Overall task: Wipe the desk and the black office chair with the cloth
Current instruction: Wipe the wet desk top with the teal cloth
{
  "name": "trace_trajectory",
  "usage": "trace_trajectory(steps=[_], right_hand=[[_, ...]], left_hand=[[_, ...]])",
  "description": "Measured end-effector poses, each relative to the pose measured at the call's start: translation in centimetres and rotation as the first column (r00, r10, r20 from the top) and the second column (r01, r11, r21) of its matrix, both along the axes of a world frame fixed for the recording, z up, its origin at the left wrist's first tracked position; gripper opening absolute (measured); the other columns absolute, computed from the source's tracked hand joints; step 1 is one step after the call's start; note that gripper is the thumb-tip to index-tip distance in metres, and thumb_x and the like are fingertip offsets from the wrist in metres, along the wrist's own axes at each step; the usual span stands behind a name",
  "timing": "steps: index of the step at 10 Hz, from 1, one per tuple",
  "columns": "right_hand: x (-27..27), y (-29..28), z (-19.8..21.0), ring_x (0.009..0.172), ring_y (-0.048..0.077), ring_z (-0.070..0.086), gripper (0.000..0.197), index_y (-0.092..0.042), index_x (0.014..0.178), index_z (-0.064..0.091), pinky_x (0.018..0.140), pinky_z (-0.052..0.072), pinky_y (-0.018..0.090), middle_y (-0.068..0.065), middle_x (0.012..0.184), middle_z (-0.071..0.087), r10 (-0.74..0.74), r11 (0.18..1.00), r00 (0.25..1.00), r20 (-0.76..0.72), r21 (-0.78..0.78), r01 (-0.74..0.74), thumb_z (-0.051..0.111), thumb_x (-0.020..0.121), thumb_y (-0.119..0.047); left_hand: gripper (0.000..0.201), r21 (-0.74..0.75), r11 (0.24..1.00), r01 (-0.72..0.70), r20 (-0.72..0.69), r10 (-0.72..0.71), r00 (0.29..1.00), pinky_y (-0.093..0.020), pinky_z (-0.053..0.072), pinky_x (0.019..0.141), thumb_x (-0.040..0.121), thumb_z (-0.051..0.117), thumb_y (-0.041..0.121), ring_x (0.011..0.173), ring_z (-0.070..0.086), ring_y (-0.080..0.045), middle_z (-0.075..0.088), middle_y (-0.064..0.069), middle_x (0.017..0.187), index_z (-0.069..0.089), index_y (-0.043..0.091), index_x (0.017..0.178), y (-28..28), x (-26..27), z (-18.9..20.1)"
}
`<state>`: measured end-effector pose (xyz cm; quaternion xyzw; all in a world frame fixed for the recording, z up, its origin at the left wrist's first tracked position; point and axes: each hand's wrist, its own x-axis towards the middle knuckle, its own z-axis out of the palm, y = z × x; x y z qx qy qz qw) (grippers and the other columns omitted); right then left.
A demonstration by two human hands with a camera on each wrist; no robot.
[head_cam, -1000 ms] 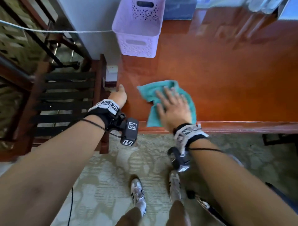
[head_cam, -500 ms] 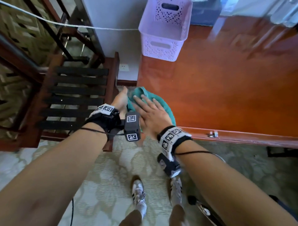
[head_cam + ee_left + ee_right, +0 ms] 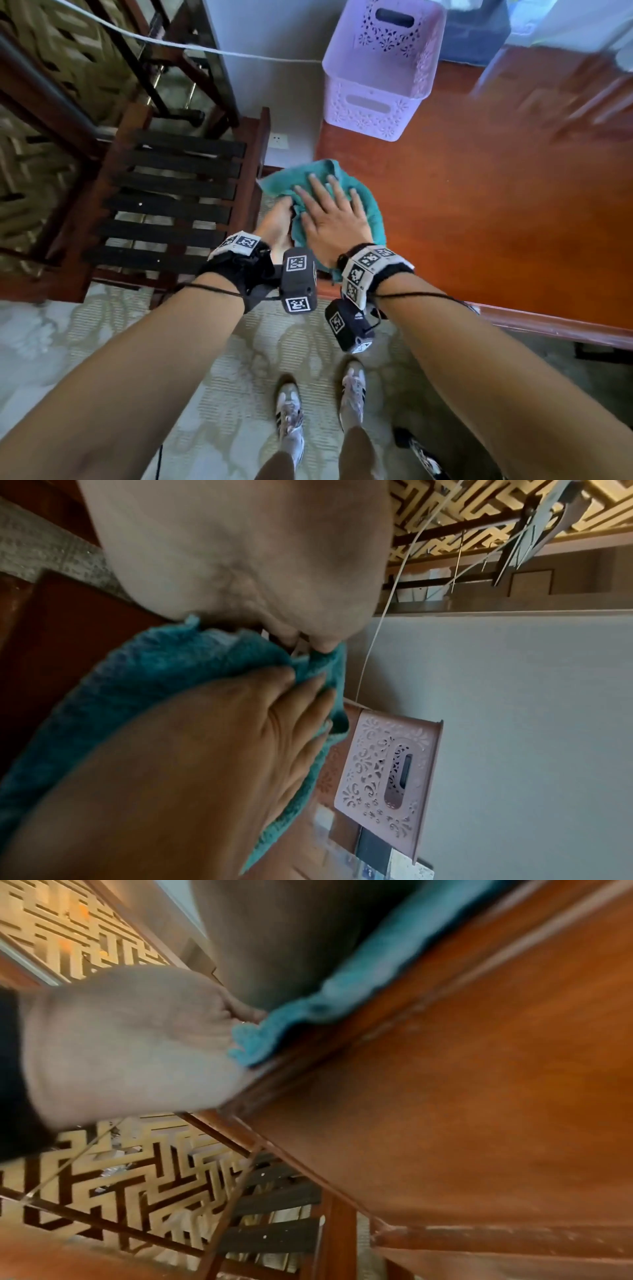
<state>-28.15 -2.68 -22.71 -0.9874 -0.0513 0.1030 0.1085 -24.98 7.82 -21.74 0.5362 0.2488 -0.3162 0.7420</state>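
Cloth [image 3: 368, 209] at left corner of worktop [image 3: 479, 212]
Pressed flat under right hand [image 3: 330, 219] (fingers straight, spread); left hand [image 3: 275, 221] pinching its overhanging left edge; bunched, long axis unclear.

We see the cloth [image 3: 364, 202], teal terry, bunched & rumpled, lying at the left corner of the desk [image 3: 496, 205], centre of the head frame. Part of it hangs over the desk's left edge. Its pile looks thick; folds show near its upper left. In the left-wrist frame the cloth [image 3: 143, 685] fills the left-centre, edge curling up at top. In the right-wrist frame the cloth [image 3: 308, 1018] is a blurred teal strip along the desk [image 3: 479, 1096] rim. The desk is glossy red-brown wood w/ a raised front lip, filling the right of the head frame.
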Motion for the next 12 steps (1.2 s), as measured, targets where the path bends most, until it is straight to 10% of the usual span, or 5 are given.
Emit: trace_trajectory(steps=[2,3,5,7,12], right_hand=[[3.4,-4.4,0.6,0.147,0.008,-0.011,0.052,-0.037,0.153,0.0,0.119,-0.009,0.037,-0.018,0.16,-0.005,0.146,0.988,0.985,-0.087,0.071,-0.14,0.014,0.103,-0.041],[7.1,-4.4,1.2,0.147,0.011,-0.012,0.053,-0.036,0.153,-0.001,0.118,-0.009,0.039,-0.015,0.16,-0.009,0.111,0.993,0.98,-0.165,0.058,-0.102,0.015,0.103,-0.042],[11.3,-4.4,0.8,0.147,0.012,-0.011,0.055,-0.034,0.153,0.002,0.119,-0.009,0.04,-0.015,0.16,-0.007,0.064,0.997,0.985,-0.16,0.062,-0.055,0.018,0.102,-0.042],[7.7,-6.3,0.7,0.147,0.01,-0.01,0.055,-0.036,0.153,0.003,0.118,-0.009,0.038,-0.016,0.16,-0.005,0.103,0.989,0.989,-0.109,0.117,-0.09,0.021,0.101,-0.042],[1.5,-16.1,0.0,0.148,0.019,-0.006,0.061,-0.025,0.155,0.008,0.119,-0.002,0.047,-0.008,0.161,-0.002,-0.726,0.688,0.688,-0.002,-0.025,0.725,0.017,0.099,-0.048]], left_hand=[[0.05,0.119,0.986,0.113,-0.04,-0.109,0.993,-0.03,0.044,0.082,0.106,0.019,0.036,0.129,0.045,-0.026,0.052,-0.006,0.132,0.042,0.008,0.14,-0.6,1.7,2.0],[0.046,0.193,0.972,0.134,-0.071,-0.122,0.99,-0.034,0.042,0.093,0.106,0.021,0.037,0.123,0.05,-0.026,0.048,-0.001,0.139,0.042,0.011,0.136,0.3,3.2,1.3],[0.045,0.316,0.947,0.053,-0.117,-0.016,0.993,-0.014,0.042,0.035,0.105,0.028,0.034,0.035,0.058,-0.012,0.064,-0.005,0.053,0.054,0.007,0.081,0.5,2.3,0.1],[0.024,0.45,0.877,-0.168,0.042,0.167,0.985,-0.035,0.051,0.081,0.098,0.042,0.018,0.07,0.053,-0.018,0.057,-0.008,0.088,0.054,0.012,0.078,-1.3,4.6,3.0],[0.042,0.504,0.862,0.059,-0.082,-0.02,0.996,-0.045,0.043,0.104,0.098,0.046,0.03,0.116,0.057,-0.031,0.056,-0.016,0.131,0.053,0.001,0.129,-3.0,5.2,0.9]])
